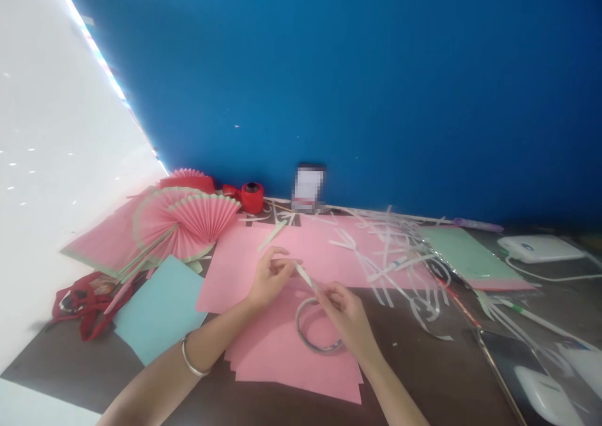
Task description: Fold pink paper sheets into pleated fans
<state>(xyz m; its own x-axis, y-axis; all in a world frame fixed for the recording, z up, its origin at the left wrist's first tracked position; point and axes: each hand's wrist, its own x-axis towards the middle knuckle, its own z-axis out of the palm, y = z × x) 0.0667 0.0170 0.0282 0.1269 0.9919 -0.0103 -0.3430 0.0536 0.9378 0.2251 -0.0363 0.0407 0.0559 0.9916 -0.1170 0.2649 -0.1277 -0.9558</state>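
A short, narrow white strip of tape (305,275) stretches between my two hands over the pink paper sheets (301,363). My left hand (273,275) pinches its upper end between thumb and fingers. The lower end is in the closed fingers of my right hand (343,313). Beside and partly behind the right hand, a thin ring-shaped tape roll (301,333) rests on the pink sheets. Whether the strip is joined to this roll is hidden by the right hand.
Pleated pink paper fans (207,216) and a light-blue sheet (162,310) lie at left. Loose white strips (385,260) tangle at right, near a wrapped green paper pack (475,256) and a phone (510,363). A red tape dispenser (253,198) stands by the blue wall.
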